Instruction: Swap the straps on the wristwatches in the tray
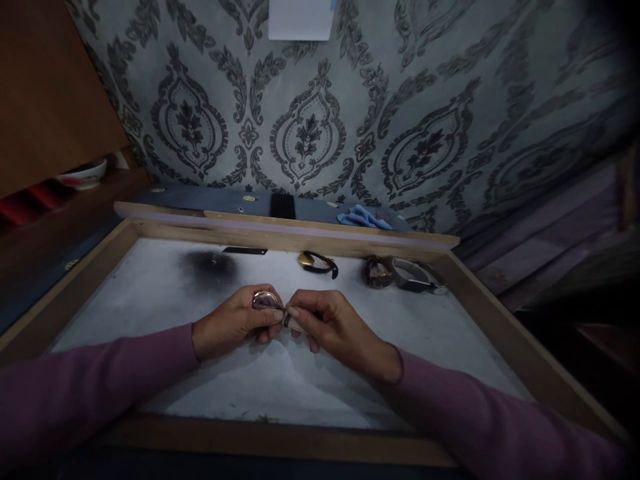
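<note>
A watch with a round, shiny rim (266, 301) is held between both hands, above the middle of the white-bottomed wooden tray (165, 393). My left hand (243, 316) is closed around the watch, its thumb lying just below the round case. Close beside it, my right hand (325, 320) pinches the strap end (294, 325) between thumb and fingers. The fingertips of the two hands nearly touch. Part of the strap is hidden by the fingers.
Along the tray's far side lie a dark flat blade-like piece (245, 251), a gold watch with black strap (319, 264), a brown watch (377, 273) and a silver one (413, 275). Behind the tray are a black object (283, 206) and a blue cloth (363, 217).
</note>
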`<state>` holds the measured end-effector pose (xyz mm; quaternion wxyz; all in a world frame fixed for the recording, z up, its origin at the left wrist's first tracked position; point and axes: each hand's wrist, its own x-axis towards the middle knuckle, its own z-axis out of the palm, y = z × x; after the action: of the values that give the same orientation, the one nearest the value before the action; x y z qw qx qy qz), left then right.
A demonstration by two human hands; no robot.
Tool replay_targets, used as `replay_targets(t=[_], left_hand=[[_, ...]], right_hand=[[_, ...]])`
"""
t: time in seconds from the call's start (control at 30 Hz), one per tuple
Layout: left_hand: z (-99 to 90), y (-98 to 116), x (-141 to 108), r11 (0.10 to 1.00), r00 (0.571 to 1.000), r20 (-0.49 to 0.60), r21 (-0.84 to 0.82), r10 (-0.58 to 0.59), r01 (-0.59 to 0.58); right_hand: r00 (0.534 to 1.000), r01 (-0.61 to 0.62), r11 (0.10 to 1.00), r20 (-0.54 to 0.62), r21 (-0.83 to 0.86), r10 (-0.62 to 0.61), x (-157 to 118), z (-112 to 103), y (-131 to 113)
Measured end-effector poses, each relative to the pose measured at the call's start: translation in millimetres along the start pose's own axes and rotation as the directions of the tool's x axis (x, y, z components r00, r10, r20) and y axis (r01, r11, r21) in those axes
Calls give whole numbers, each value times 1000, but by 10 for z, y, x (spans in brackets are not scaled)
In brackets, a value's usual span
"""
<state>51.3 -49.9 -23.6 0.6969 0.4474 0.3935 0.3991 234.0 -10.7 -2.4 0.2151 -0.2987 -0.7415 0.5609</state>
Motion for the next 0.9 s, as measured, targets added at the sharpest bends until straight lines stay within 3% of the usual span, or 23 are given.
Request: replay_targets(t=[0.53, 0.9], left_hand=[[24, 76, -16, 992, 998, 9, 111, 64, -64], [18, 46, 15, 996, 1000, -2, 87, 13, -13]], right_hand=[[1000, -7, 1000, -11, 0, 7, -11, -4, -40], [1000, -13, 999, -2, -35, 13, -9, 15, -33]])
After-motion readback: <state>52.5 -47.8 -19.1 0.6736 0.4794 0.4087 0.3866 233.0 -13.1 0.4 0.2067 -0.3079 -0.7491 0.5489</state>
